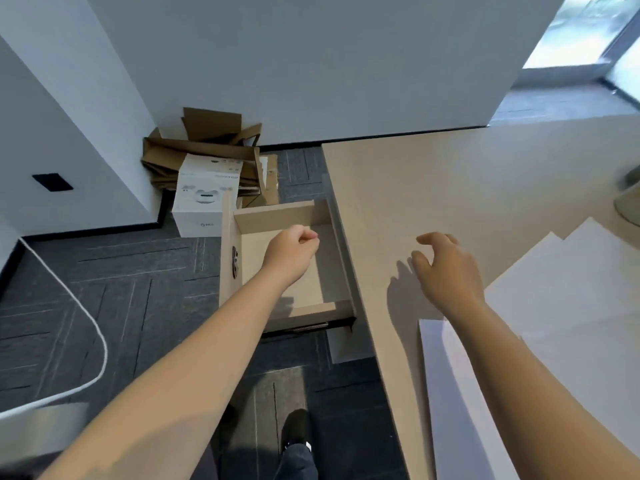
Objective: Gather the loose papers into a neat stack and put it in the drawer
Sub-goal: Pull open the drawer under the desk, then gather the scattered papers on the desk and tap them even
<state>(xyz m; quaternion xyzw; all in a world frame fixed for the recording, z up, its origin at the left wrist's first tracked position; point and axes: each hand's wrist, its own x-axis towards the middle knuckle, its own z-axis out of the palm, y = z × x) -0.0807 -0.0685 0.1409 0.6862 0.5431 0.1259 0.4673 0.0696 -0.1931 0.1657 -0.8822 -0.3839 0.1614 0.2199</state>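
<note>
The beige drawer (277, 216) stands pulled out to the left of the desk (433, 188), and its inside looks bare. My left hand (294, 251) hovers over the drawer with its fingers curled shut and nothing in it. My right hand (446, 268) hangs above the desk top, fingers apart, holding nothing. Loose white papers (568, 292) lie spread on the desk to the right of that hand. Another sheet (450, 393) lies at the desk's near edge, partly under my right forearm.
A white product box (204, 206) and flattened cardboard (207, 147) sit on the dark carpet in the corner beyond the drawer. A white cable (86, 317) curves across the floor at left. My shoe (298, 431) is below the drawer. A blurred object (630, 199) is at the desk's right edge.
</note>
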